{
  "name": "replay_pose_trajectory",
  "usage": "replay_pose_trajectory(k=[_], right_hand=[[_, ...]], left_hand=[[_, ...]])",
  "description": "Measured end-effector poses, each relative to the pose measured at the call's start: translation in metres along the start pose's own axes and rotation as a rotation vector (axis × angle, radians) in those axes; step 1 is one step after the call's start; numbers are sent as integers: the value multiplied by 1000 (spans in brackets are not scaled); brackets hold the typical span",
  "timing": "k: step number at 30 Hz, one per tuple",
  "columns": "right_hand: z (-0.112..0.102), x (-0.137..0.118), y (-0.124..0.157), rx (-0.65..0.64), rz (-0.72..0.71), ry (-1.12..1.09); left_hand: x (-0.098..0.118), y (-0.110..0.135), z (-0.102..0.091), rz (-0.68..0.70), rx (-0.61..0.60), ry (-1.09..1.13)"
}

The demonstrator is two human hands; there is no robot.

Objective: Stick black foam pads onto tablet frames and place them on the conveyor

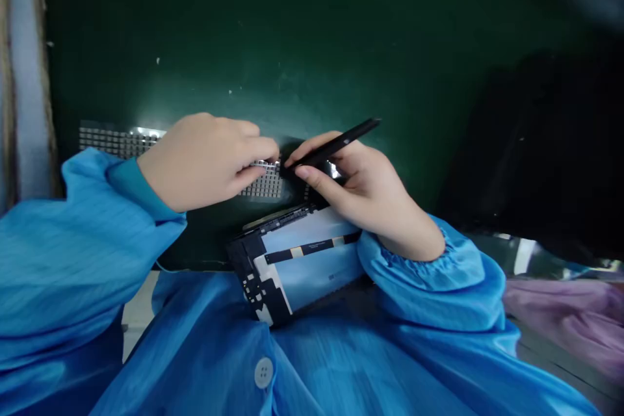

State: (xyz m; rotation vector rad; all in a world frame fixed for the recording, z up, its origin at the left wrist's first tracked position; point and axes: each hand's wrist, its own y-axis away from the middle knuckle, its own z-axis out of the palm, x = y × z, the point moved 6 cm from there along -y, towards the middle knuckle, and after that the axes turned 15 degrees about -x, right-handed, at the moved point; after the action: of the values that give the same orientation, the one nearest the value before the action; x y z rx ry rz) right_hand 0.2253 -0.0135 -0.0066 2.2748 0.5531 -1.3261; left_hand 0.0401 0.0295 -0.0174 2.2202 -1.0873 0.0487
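Black pen-like tool [336,145], slanting up rightward, lower end unclear

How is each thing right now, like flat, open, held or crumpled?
Black pen-like tool: slanted, held in the right hand.
Left hand: bent over the sheet, grip unclear.
Sheet of small pieces: flat, partly covered.
Device: open, insides showing.
Green tabletop: flat, specked.
Pink cloth: crumpled.
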Motion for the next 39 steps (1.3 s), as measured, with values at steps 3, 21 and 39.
replay_pose_trajectory(k=[3,21,39], right_hand=[[1,-2,3,7,-8,-16],[71,-39,75,549,-5,-294],[16,-25,36,277,70,101]], left_hand=[[-2,1,-1,0,24,24],[4,4,-6,-7,103,-33],[3,2,-2,17,135,-43]])
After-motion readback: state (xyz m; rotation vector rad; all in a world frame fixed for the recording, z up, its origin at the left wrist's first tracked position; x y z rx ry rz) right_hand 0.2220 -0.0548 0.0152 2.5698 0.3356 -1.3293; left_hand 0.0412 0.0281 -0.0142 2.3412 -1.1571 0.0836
